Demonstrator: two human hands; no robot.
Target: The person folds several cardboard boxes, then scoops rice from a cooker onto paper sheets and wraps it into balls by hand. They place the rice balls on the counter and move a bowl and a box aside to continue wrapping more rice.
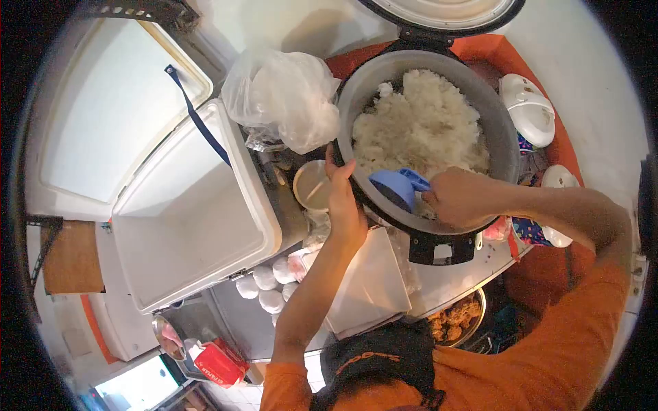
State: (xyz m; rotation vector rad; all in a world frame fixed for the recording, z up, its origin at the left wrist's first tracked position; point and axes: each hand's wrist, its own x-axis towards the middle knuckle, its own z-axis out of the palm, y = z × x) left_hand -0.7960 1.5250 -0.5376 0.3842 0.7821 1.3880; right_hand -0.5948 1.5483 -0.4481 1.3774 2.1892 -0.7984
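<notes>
The scoop (393, 186) is held inside the pot (504, 137), by the rice's (425, 127) near edge, with the right hand's (462, 198) fingers closed round its handle; the left hand (347, 212) is laid against the pot's side, but whether it is gripped cannot be told; rice might be spilled by a tilted scoop; lettering on the red pack (221, 363) and cap (377, 353) cannot be read surely.
</notes>
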